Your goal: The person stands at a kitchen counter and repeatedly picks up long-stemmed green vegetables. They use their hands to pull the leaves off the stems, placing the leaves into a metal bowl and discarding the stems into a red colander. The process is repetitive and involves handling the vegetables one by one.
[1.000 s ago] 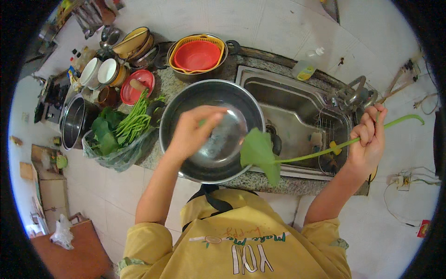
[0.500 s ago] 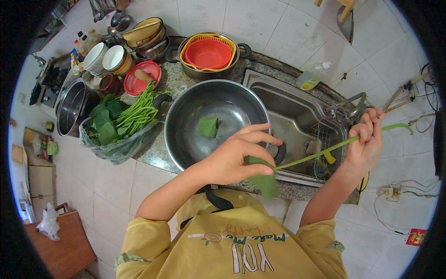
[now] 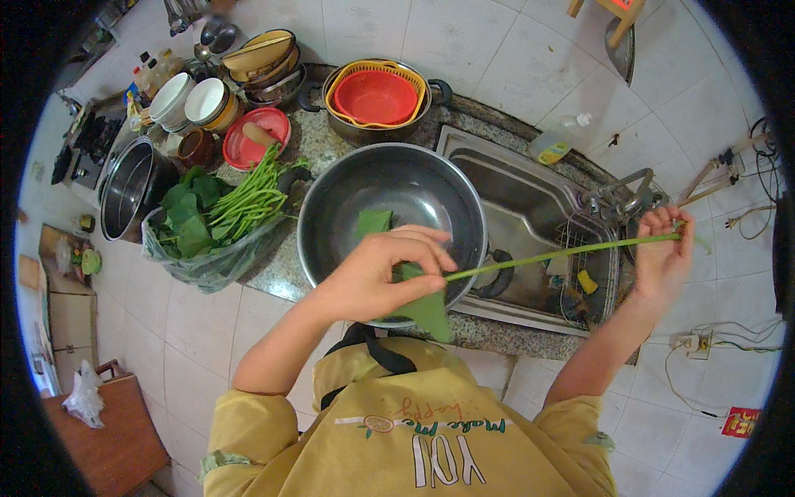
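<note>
A long green leaf stalk (image 3: 551, 254) stretches between my hands, above the front of the sink. My left hand (image 3: 385, 269) is closed on its leafy end, over the near rim of a large metal basin (image 3: 307, 257); the green leaf (image 3: 429, 315) hangs below the thumb. At the other end, my right hand (image 3: 664, 253) pinches the stalk's thin tip between its fingers, near the faucet. A blurred green bit shows just beyond those fingers. Inside the basin lies another piece of green leaf (image 3: 374, 222), partly hidden by my left hand.
Left of the basin, a plastic bag (image 3: 211, 275) holds leaves and a bunch of green stalks (image 3: 248, 203). The sink (image 3: 517, 215) contains a wire rack and a yellow sponge (image 3: 587, 282). Behind stand a pot with a red bowl (image 3: 375, 97), stacked bowls (image 3: 204, 102) and a bottle (image 3: 559, 141).
My left hand has moved left over the basin with the leafy end. My right hand has shifted slightly right to the stalk's far end; the curled tip no longer sticks out clearly past it.
</note>
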`<move>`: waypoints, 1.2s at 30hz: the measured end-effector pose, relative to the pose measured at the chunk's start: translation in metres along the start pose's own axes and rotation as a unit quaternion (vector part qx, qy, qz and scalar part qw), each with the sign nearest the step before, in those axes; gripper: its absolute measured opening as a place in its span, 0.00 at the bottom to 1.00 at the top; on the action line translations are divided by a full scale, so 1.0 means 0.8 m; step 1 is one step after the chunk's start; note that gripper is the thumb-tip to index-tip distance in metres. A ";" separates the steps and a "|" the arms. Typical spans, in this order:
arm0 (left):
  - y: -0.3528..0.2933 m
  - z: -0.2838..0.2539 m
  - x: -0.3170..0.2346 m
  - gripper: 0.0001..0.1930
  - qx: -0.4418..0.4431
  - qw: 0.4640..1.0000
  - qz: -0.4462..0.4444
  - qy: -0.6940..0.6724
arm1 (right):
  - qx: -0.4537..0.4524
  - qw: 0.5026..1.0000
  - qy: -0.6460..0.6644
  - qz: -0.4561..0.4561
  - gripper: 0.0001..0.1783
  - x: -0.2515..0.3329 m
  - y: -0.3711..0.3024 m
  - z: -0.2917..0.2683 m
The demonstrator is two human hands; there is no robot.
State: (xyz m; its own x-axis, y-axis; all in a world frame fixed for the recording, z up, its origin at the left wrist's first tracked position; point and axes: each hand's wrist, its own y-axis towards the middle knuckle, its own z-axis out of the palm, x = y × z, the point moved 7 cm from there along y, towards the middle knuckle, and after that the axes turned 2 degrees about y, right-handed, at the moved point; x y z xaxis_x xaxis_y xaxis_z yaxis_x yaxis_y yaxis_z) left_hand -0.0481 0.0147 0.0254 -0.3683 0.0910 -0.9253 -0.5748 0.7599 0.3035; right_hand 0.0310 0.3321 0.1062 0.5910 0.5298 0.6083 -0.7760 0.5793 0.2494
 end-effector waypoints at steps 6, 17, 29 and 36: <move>-0.047 -0.050 0.024 0.07 -0.034 0.990 -0.108 -0.085 | -0.010 0.996 0.082 -0.039 0.10 0.100 0.035 -0.103; -0.023 -0.057 -0.001 0.06 -0.050 0.998 -0.021 -0.042 | -0.051 0.951 -0.153 0.266 0.13 -0.169 -0.117 -0.017; -0.005 0.012 0.005 0.06 0.007 0.977 -0.116 -0.180 | 0.022 0.924 0.055 0.377 0.25 -0.253 -0.106 0.054; -0.014 -0.005 0.005 0.10 -0.048 0.978 -0.116 -0.169 | 0.108 0.971 -0.010 0.214 0.18 -0.181 -0.079 0.089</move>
State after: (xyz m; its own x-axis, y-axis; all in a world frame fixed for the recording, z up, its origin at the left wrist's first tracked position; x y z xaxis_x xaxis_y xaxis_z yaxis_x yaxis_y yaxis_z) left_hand -0.0460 0.0042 0.0191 0.0333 0.1424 -0.9892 -0.6869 0.7222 0.0809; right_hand -0.0214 0.1751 0.0561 0.2025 0.6796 0.7051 -0.9787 0.1644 0.1226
